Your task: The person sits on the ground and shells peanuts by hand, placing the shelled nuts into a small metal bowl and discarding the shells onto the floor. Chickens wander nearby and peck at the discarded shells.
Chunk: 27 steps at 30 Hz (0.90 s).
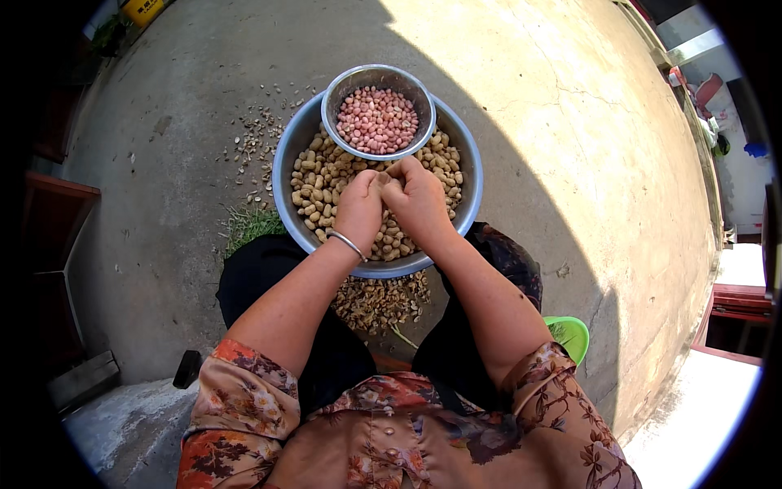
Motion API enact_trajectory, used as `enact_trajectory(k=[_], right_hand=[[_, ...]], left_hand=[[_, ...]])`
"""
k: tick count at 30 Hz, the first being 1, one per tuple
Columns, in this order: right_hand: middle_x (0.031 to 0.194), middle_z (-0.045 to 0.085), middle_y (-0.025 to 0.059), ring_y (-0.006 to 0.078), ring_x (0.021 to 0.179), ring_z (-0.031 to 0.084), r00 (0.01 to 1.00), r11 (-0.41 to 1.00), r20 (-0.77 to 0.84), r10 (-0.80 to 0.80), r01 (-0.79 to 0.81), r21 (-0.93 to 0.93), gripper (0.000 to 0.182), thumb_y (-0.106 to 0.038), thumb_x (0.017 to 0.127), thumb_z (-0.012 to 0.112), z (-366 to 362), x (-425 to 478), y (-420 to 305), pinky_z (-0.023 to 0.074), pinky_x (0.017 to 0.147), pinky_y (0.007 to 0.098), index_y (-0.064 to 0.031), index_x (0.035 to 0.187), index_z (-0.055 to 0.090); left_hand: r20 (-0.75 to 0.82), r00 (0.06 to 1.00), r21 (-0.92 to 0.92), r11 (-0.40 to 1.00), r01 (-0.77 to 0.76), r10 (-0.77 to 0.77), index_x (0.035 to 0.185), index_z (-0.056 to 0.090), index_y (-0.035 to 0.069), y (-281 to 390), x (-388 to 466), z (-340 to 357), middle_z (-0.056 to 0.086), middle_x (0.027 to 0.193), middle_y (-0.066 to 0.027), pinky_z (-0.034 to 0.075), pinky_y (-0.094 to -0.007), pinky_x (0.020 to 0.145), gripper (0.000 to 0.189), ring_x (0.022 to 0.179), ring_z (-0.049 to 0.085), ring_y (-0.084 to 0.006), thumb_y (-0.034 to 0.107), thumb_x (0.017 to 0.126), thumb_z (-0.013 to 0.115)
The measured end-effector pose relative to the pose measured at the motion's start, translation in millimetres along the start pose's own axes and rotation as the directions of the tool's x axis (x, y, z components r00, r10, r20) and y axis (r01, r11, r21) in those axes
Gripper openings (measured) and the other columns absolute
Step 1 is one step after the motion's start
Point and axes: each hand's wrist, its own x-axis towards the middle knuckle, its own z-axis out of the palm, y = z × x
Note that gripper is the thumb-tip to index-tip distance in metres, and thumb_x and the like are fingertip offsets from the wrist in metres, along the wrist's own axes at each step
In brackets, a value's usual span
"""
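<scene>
A large metal basin point(471, 183) full of unshelled peanuts point(317, 183) stands before me. Its far rim carries a smaller metal bowl point(328, 113), which holds shelled pink peanut kernels point(377, 120). Above the unshelled peanuts, just on the near side of the small bowl, my left hand point(359, 205) and my right hand point(418, 195) meet at the fingertips. A small brownish thing, perhaps a peanut, is pinched between them; the fingers mostly hide it. A metal bangle circles my left wrist.
Broken peanut shells point(382, 302) lie on the concrete ground point(165, 214) between my legs, and more debris point(256, 137) is scattered left of the basin. Cut grass point(253, 226) lies by my left knee. A green plastic container point(577, 336) stands at the right.
</scene>
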Motion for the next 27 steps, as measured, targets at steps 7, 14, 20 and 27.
enact_trajectory(k=[7,14,20,27], right_hand=[[0.065,0.059,0.0095,0.0161,0.057,0.055,0.999,0.999,-0.004,0.046,-0.046,0.002,0.014,-0.010,0.079,0.058,2,-1,-1,0.0453,0.056,0.0309,0.0022,0.084,0.058],[0.078,0.062,0.0080,0.0116,0.065,0.059,0.939,0.732,0.236,0.248,-0.342,0.590,0.013,-0.004,0.083,0.053,-17,3,-9,0.0487,0.059,0.0260,0.0042,0.093,0.056],[0.084,0.063,0.0057,0.0090,0.067,0.059,0.956,0.726,0.246,0.158,-0.281,0.628,0.016,-0.002,0.086,0.052,-26,4,-14,0.0482,0.059,0.0219,0.0016,0.101,0.059],[0.092,0.065,0.0056,0.0101,0.083,0.063,0.931,0.936,0.098,-0.351,0.349,0.043,0.019,0.002,0.086,0.053,-26,3,-5,0.0516,0.074,0.0240,0.0027,0.102,0.063]], left_hand=[[-0.106,0.952,0.407,0.887,-0.221,0.286,0.087,0.056,-0.004,-5,3,3,0.060,0.079,-0.0222,0.044,-0.0419,0.065,0.025,0.072,0.058,-0.0369,0.019,0.094,0.050],[0.104,0.993,-0.266,0.960,0.083,-0.057,0.091,0.055,0.006,18,-4,-2,0.053,0.071,-0.0008,0.039,-0.0245,0.054,0.022,0.058,0.047,-0.0102,0.024,0.099,0.044],[0.326,0.945,-0.616,0.750,0.241,-0.036,0.105,0.052,0.008,18,3,-10,0.052,0.088,0.0002,0.045,-0.0221,0.063,0.018,0.070,0.049,-0.0064,0.021,0.101,0.039],[0.399,0.915,-0.714,0.608,0.348,-0.055,0.112,0.051,0.003,22,6,-18,0.056,0.093,-0.0025,0.053,-0.0283,0.075,0.024,0.078,0.056,-0.0112,0.019,0.101,0.038]])
